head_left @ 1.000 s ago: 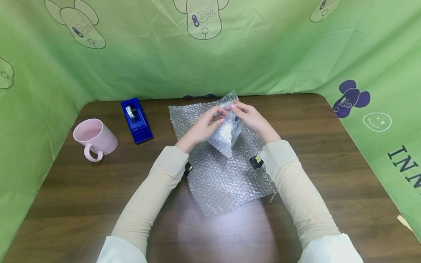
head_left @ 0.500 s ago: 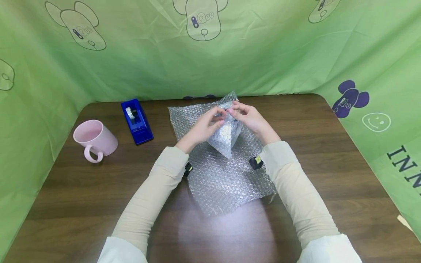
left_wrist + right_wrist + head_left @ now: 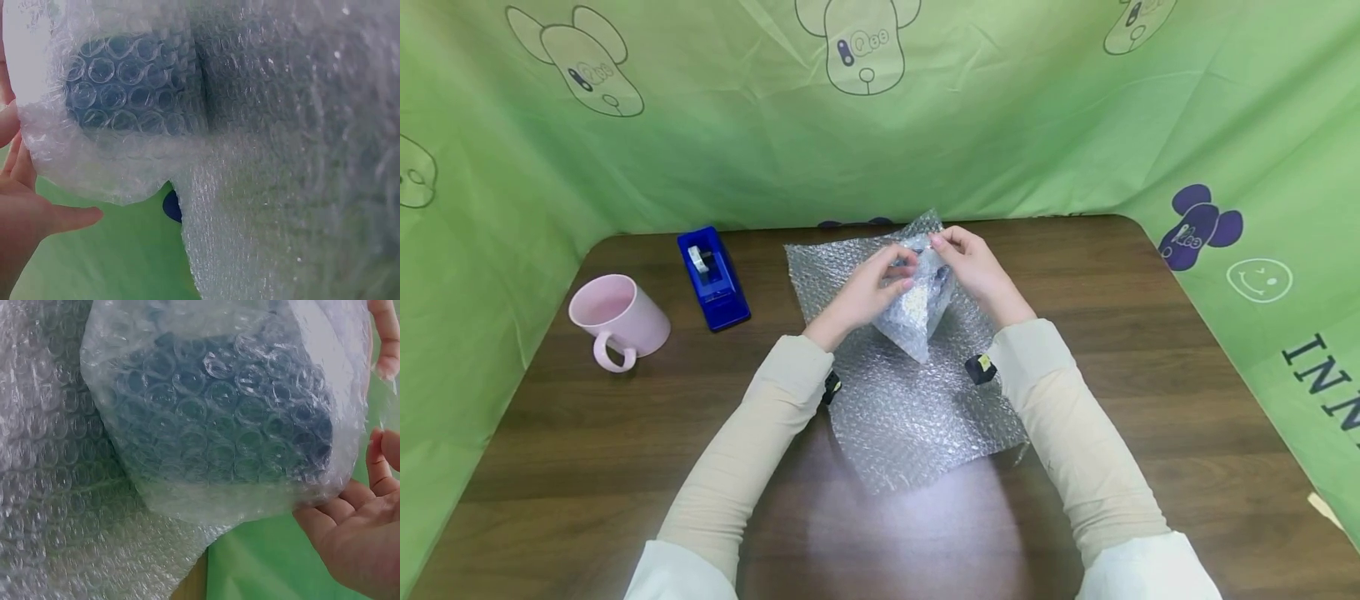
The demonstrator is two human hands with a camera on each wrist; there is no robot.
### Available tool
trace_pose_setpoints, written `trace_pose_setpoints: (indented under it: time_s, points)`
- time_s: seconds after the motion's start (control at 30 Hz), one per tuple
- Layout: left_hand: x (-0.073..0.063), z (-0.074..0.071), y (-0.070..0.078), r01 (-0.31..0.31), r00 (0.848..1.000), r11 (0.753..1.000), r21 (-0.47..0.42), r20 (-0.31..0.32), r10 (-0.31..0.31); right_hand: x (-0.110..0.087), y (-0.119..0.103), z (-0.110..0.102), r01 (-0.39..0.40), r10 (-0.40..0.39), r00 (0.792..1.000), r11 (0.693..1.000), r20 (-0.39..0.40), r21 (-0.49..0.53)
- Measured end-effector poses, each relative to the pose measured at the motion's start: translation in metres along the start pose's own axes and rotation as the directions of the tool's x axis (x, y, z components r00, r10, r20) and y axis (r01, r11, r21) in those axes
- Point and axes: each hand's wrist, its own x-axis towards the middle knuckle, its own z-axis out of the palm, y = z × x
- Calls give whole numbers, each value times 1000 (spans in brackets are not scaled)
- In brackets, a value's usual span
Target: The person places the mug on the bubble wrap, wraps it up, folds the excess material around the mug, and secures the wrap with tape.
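Object point(image 3: 225, 419) indistinct inside bubble wrap point(image 3: 925, 417)

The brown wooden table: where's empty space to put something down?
On the brown wooden table, there's a big bare patch between the beige right sleeve and the green printed cloth. Another lies between the round pink mug and beige left sleeve. It's crowded in the middle: clear bubble-wrap sheet, bubble-wrapped bundle, left hand and right hand.

I saw the right hand point(image 3: 976, 265) shift slightly right, leaving its fingertips farther from those of the left hand point(image 3: 874, 287) than before.
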Motion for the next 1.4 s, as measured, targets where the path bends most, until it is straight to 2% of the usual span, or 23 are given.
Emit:
trace_pose_setpoints:
  time_s: [0.13, 0.43, 0.73, 0.93, 1.1, 1.17, 1.27, 1.33, 1.4]
  points:
    - [0, 1, 0, 22, 1000, 1000, -4, -18, -22, 0, -2, 0, -27, 27, 1000, 1000, -15, 3]
    - [3, 1, 7, 108, 993, 994, -26, -37, -109, 1, -1, -1, -19, 20, 1000, 998, -16, 56]
    - [6, 3, 9, 184, 980, 975, -122, -51, -191, -1, -2, 7, 57, -60, 994, 998, -96, -32]
    - [6, 5, 9, 214, 966, 944, -250, -89, -242, -3, -2, 8, 41, -46, 991, 998, -122, -40]
    - [5, 9, 10, 203, 957, 931, -305, -141, -255, -1, 1, 8, 35, -45, 987, 997, -154, -66]
    - [6, 10, 11, 197, 954, 936, -293, -164, -252, 0, 2, 9, 34, -45, 985, 997, -166, -69]
    - [7, 11, 13, 201, 946, 960, -193, -217, -241, 1, 3, 10, 29, -38, 982, 998, -184, -53]
    - [8, 10, 14, 238, 930, 964, -118, -257, -262, 1, 3, 11, 22, -29, 981, 999, -192, -37]
    - [9, 9, 14, 299, 909, 952, -60, -286, -304, 1, 3, 12, 15, -19, 979, 1000, -201, -23]
